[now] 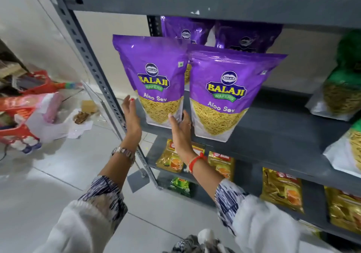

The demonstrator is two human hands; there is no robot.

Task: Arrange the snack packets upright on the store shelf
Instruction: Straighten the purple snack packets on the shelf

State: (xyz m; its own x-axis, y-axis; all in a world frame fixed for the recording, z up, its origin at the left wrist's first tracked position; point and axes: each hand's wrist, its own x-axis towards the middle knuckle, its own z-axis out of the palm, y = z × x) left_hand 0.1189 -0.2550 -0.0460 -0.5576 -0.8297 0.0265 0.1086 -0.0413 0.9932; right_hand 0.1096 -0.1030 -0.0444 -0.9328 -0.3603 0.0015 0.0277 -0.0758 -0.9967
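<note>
Two purple Aloo Sev packets stand upright at the front of the grey shelf point(273, 127). The left packet point(154, 76) sits at the shelf's left end, the right packet point(226, 94) beside it, their edges touching. Two more purple packets point(187, 32) stand behind them. My left hand point(131, 116) is flat and open just left of the left packet, near its lower corner. My right hand point(180, 129) is open too, its fingers against the bottom of the left packet, in the gap between the two front packets.
Green packets point(343, 88) stand at the shelf's right end. Gold tea packets point(281, 190) fill the lower shelves. A perforated steel upright point(93, 71) runs down beside my left hand. Red baskets and plastic bags point(25, 114) lie on the tiled floor at left.
</note>
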